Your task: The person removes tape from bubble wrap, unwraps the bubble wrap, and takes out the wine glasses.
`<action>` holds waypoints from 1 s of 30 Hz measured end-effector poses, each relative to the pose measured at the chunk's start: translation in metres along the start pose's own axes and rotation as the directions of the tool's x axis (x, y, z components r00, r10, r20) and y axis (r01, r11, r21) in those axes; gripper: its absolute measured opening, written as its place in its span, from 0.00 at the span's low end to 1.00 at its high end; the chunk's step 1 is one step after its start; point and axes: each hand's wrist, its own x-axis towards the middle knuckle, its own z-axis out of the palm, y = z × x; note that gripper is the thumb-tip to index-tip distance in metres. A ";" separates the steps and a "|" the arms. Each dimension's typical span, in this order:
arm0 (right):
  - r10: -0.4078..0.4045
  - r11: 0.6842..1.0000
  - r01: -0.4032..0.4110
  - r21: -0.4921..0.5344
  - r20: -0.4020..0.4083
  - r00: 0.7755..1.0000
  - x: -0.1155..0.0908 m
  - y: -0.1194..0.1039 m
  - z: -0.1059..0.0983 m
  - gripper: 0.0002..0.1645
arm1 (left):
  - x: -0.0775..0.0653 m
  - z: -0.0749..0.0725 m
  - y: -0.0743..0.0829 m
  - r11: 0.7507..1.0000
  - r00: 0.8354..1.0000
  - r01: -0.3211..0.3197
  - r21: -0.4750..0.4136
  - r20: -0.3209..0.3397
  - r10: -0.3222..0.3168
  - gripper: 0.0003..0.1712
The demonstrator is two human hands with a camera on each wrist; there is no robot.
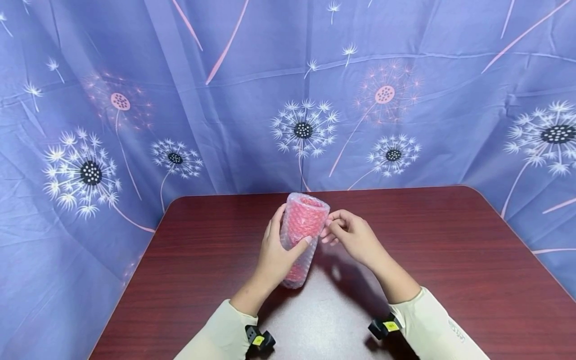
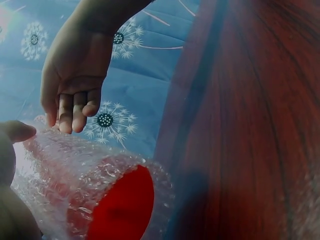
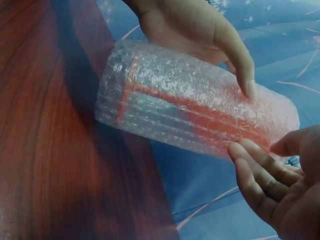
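Observation:
A red, open-mouthed cylindrical object [image 1: 307, 220] is wrapped in clear bubble wrap [image 3: 165, 120]. In the head view it leans slightly, mouth up, over the table. My left hand [image 1: 275, 250] grips its side, thumb across the front and fingers round the far left side. At the upper right edge of the wrapping, my right hand [image 1: 353, 235] has thumb and index fingertip together, pinching the wrap's edge. Its other fingers [image 3: 260, 172] are loosely bent beside the wrap. The left wrist view looks into the red mouth [image 2: 125, 205] of the object.
A dark red wood-grain table [image 1: 427, 240] lies beneath both hands, with a bright glare patch near the front. Behind and at the sides hangs a blue curtain [image 1: 243, 125] printed with dandelions. Each light sleeve carries a black wrist camera, the left one [image 1: 260, 341] and the right one [image 1: 384, 327].

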 end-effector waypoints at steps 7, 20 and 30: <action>-0.008 0.996 0.005 -0.086 -0.038 0.999 -0.002 -0.002 0.002 0.11 | -0.001 0.002 0.000 0.999 0.999 -0.015 0.030 -0.046 0.016 0.54; -0.069 0.968 0.046 -0.245 -0.084 0.994 -0.006 -0.004 0.003 0.12 | -0.002 0.003 -0.001 0.999 0.996 -0.031 0.043 -0.088 0.035 0.52; -0.065 0.965 0.040 -0.258 -0.089 0.994 -0.007 -0.006 0.005 0.08 | -0.002 0.001 0.000 0.998 0.995 -0.025 0.057 -0.097 0.030 0.52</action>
